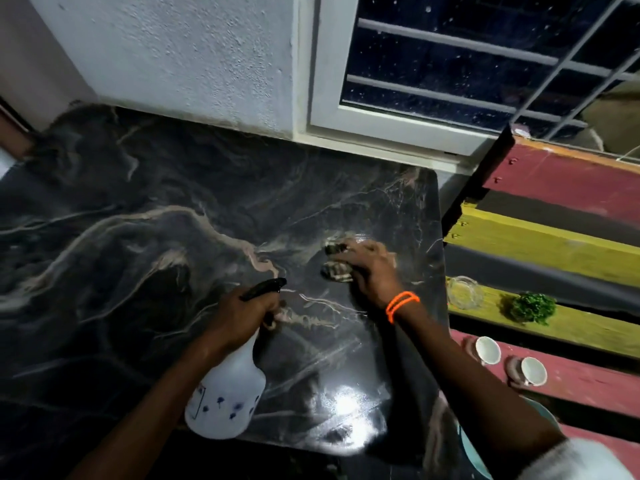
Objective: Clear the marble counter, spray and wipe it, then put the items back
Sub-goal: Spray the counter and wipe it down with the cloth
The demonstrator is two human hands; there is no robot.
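My left hand (242, 311) is wrapped around the neck of the white spray bottle (227, 393), fingers curled tight about it just under the black trigger head (265, 288). The bottle is lifted over the near part of the marble counter (138, 237) and tilted: its long axis runs from the fat base, low and toward me, up and away to the head, and the nozzle points to the right and a little away, toward my other hand.

My right hand (369, 268) lies palm down on the counter's right side, fingers bent over a bunched, striped cloth (337, 263) and pressing it to the stone; the cloth pokes out to the left of my knuckles. An orange band (401, 305) circles that wrist.

Beside the counter, on the red and yellow slatted bench (554, 244), sit a glass dish (464, 292), a green leafy bunch (531, 308) and two small white cups (488, 349).
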